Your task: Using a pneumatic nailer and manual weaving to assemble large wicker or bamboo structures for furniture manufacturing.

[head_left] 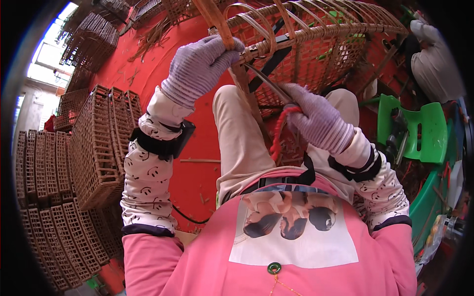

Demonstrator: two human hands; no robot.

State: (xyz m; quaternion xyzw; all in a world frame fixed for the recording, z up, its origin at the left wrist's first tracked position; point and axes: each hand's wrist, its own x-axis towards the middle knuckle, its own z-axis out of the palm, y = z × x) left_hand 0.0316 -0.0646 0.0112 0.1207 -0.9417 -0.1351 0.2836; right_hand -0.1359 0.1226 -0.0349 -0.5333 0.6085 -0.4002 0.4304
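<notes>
My left hand (pixel 202 66), in a striped pale-purple glove, is closed at the corner of a large woven basket (pixel 326 61), with its fingers around a flat brown bamboo strip (pixel 213 18). That strip rises from the basket's wrapped rim. In my right hand (pixel 321 118), gloved alike, is a pair of scissors with a red-wrapped handle (pixel 278 132). Their metal blades (pixel 264 79) point up and left to the rim, just below my left fingers. I cannot tell whether the blade tips touch the cane. The basket leans in front of my knees.
Stacked woven baskets (pixel 96 148) stand on the left, with more at the back left. Cane scraps lie on the red floor (pixel 195 182). A green plastic chair (pixel 427 130) is on the right, near another person (pixel 437 64) in grey.
</notes>
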